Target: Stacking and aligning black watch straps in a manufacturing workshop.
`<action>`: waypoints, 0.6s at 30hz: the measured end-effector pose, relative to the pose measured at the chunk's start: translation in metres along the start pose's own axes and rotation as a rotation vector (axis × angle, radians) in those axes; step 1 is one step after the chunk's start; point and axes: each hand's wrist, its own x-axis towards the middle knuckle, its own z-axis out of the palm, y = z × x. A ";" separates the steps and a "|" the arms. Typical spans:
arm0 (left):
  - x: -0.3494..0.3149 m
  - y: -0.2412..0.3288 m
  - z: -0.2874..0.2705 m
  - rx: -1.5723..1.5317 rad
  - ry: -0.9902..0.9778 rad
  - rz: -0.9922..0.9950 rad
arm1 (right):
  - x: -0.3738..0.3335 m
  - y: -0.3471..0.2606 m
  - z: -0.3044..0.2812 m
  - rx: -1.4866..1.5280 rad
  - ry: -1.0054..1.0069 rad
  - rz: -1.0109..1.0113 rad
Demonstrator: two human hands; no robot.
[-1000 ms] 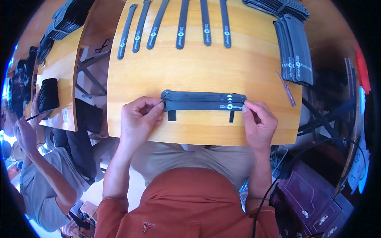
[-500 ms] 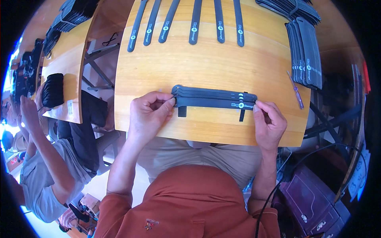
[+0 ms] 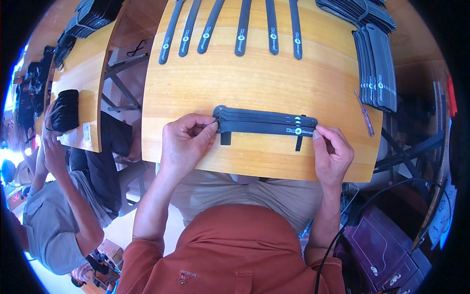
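As we look down, a wooden table [image 3: 235, 81] spreads beneath both hands. Well beyond them, six dark-grey straps [image 3: 240, 39] lie in a spaced row; beyond the right hand and rightward, we see a fanned stack [image 3: 377, 68] of similar straps. Between the hands lie layered straps [image 3: 259, 117]. Our left hand [image 3: 188, 144] pinches their left end, thumb against curled forefinger; our right hand [image 3: 333, 152] pinches the right end likewise. We cannot tell how many layers each grips. Beyond the right hand, to its right, rests a screwdriver [image 3: 366, 117]; between the hands, two black tabs [image 3: 225, 138] poke from the near edge.
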 end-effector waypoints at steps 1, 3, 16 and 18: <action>0.000 -0.001 0.000 -0.001 -0.001 0.000 | 0.000 0.000 0.000 -0.001 0.001 0.000; 0.001 -0.002 0.001 0.000 0.001 0.008 | 0.000 0.000 0.000 0.023 0.013 0.001; -0.001 0.004 0.004 0.018 0.044 -0.029 | 0.000 -0.002 0.002 0.018 0.019 -0.004; -0.001 0.003 0.003 0.011 0.039 -0.029 | 0.000 -0.003 0.002 0.007 0.016 0.000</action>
